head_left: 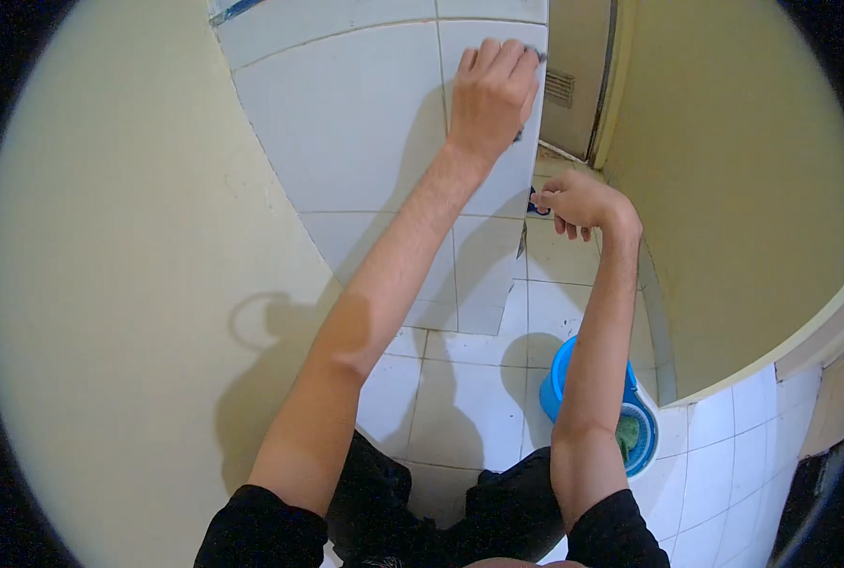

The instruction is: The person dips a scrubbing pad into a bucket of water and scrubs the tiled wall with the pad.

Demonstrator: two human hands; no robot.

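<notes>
Left hand (493,90) holds perhaps a dark cloth (519,136) against white tiles (365,114).

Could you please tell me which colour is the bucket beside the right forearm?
Bright blue bucket; the head view shows it best.

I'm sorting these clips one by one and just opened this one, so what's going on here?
The person's left hand is against a white tiled wall, close to its right edge, over a dark pad-like thing that is mostly hidden beneath it. The right hand hangs near that edge, fingers loosely bent, with nothing visibly held. A blue bucket with something green in it stands on the tiled floor, partly hidden by the right forearm.
</notes>
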